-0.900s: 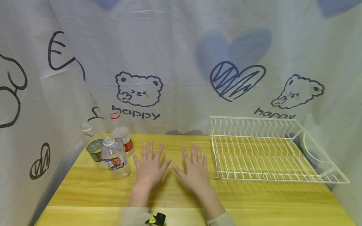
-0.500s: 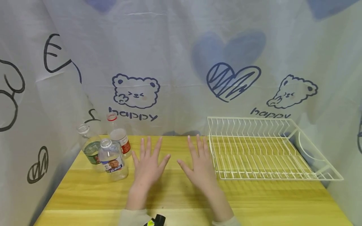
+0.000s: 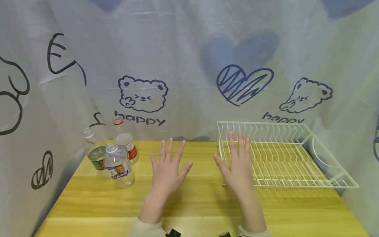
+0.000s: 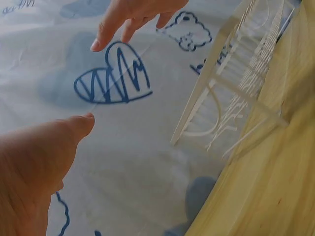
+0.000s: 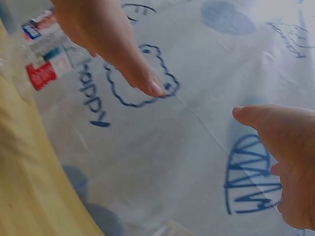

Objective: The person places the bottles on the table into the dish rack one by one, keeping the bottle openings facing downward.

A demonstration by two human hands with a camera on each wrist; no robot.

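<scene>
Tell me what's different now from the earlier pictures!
The right grip moved right and now overlaps the white wire dish rack in the head view. The left grip moved right less, away from the three plastic bottles. Neither took hold of or let go of anything. Bottles and rack stayed put.

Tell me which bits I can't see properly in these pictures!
Head view: part of the white rack, hidden behind the right hand.
Head view: part of the green-labelled bottle, behind the front bottle.
Head view: the tiny writing on the front bottle's label, too small and blurry to read.
Left wrist view: the rest of the left hand, cut off by the left and bottom edges.
</scene>
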